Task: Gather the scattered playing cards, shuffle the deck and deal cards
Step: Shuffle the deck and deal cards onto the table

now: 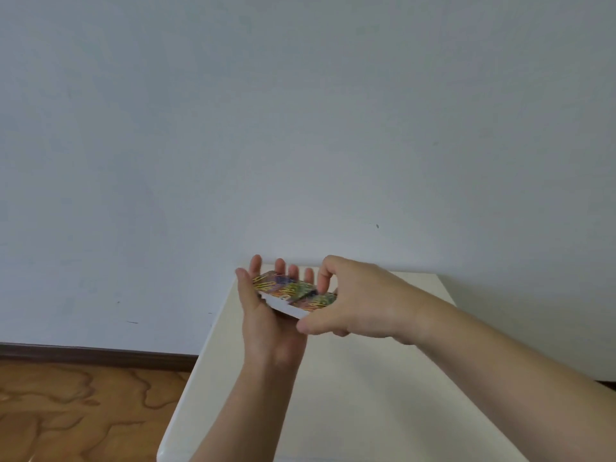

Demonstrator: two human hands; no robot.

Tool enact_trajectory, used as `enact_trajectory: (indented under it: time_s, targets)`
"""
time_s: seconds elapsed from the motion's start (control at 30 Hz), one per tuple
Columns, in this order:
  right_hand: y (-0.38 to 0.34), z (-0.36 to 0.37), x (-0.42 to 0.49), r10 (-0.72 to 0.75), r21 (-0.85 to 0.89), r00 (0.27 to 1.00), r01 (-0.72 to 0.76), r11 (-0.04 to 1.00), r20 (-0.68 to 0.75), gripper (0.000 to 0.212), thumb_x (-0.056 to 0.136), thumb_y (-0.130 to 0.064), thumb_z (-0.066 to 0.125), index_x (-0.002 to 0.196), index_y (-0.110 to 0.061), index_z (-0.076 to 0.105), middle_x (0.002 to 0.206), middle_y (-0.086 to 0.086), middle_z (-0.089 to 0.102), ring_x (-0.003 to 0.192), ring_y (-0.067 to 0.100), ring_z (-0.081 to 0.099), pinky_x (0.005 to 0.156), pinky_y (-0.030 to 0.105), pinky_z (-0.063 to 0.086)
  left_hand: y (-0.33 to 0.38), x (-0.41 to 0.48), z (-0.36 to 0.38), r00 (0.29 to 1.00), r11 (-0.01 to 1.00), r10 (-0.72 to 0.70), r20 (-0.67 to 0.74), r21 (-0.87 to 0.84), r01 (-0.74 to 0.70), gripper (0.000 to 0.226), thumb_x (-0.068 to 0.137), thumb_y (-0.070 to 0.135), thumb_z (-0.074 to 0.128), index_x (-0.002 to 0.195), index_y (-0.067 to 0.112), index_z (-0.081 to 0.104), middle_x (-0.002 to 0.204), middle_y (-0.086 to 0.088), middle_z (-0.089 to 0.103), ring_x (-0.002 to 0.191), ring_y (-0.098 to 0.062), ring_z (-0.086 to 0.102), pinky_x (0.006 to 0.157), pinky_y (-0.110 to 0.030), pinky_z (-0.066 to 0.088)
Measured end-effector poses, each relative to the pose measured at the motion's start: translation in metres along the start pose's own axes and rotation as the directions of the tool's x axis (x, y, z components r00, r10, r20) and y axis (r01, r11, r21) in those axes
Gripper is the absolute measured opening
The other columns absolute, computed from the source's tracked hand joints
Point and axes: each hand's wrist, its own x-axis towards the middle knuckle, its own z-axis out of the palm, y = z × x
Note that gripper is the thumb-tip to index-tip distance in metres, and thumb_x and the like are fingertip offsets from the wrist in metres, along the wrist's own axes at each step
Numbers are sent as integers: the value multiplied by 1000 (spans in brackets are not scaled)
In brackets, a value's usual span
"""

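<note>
A deck of playing cards [293, 293] with multicoloured patterned backs is held in the air above the far left part of the cream table [366, 378]. My left hand [266, 321] cups the deck from below, palm up, its fingers rising behind the cards. My right hand [353, 301] comes in from the right and pinches a packet of cards at the deck's right end, thumb on the near edge and fingers on the far edge. The packet is slid a little to the right of the cards in my left palm.
The table stands against a plain pale wall [300, 128]. Its left edge [186, 378] drops to a wooden floor [83, 411] with a dark skirting board [100, 351]. No loose cards show on the visible tabletop.
</note>
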Motion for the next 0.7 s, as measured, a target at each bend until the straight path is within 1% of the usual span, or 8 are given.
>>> enact_trajectory:
  time_s: [0.07,0.13,0.23,0.3,0.37,0.5,0.6,0.7]
  targets:
    - [3,-14,-6,18,-21,1000,-17,1000,20,47,52,-51,81,87,-32,55,60,-9,69,47,4,62,50,23,44,13,6,-2,995,991,12,-96,-132,-24,33,96,52,56,114,26,65,110,-6,63,90,-22,61,87,-38,51]
    - [3,-25,-8,11,13,1000,-11,1000,-14,47,52,-51,81,86,-32,57,64,-5,72,49,8,65,56,29,49,22,5,-4,994,984,1,-110,-174,-21,39,94,55,56,119,26,66,122,-9,64,91,-22,61,85,-31,47]
    - [-3,-19,-1,-10,-15,997,9,1000,-81,45,54,-49,80,87,-31,57,70,-3,73,48,11,63,54,29,51,5,-13,5,993,993,-115,11,-31,115,60,77,64,67,124,27,64,118,-18,71,98,-30,70,79,-40,55]
    - [-6,-6,3,-3,-87,999,-1,996,-51,43,57,-45,79,90,-30,55,78,-5,73,51,13,63,52,27,51,-14,-26,13,977,976,-188,97,130,175,48,74,59,70,112,30,71,101,-13,77,90,-34,74,67,-44,57]
    - [-5,-1,3,22,-117,1000,-22,993,2,44,58,-43,77,92,-31,53,87,-5,74,52,13,61,54,27,51,-19,-29,18,980,964,-194,41,191,183,28,77,50,70,93,29,78,92,-11,77,81,-32,74,60,-43,57]
    - [1,-27,-9,58,-139,995,-46,989,83,42,55,-47,77,89,-34,56,76,-1,75,50,11,60,56,28,49,6,-8,10,975,995,-89,-204,-64,77,18,93,42,62,104,28,66,89,-8,60,72,-23,64,69,-44,58]
    - [-4,-41,-10,20,-112,999,-16,994,39,36,56,-49,75,84,-30,63,62,-4,70,50,10,61,57,29,50,15,-1,9,976,978,-67,-205,-206,24,37,93,52,60,123,31,58,97,-9,53,78,-24,60,76,-48,54]
    - [-12,-33,-6,-8,-150,1000,10,989,16,27,63,-45,73,84,-30,64,52,-9,61,46,7,56,48,20,43,6,-7,13,980,965,-130,-151,-248,90,34,90,49,66,117,29,62,96,-10,55,73,-25,61,70,-42,57]
